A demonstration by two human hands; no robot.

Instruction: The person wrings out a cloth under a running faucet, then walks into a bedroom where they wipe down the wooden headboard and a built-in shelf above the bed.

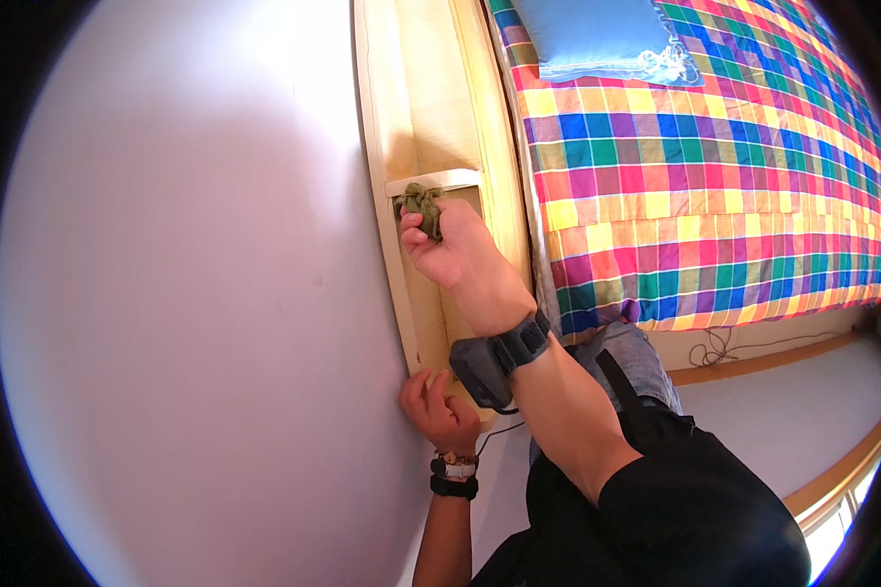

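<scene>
My right hand (440, 242) grips a bunched olive-green cloth (420, 209) at the cross divider (440, 178) of a pale wooden frame with open compartments, which stands between the wall and the bed. A black strapped device sits on my right wrist. My left hand (440, 414) is lower, at the near end of the frame (394, 286), with its fingers bent over the frame's edge near the wall. No object shows in it. A bracelet, a light band and a black band circle my left wrist.
A plain pale wall (213, 293) fills the left side. To the right lies a bed with a multicoloured checked cover (705, 183) and a blue pillow (595, 37). A thin cable (719, 348) lies coiled beyond the bed's near edge. Another cable hangs by my right wrist.
</scene>
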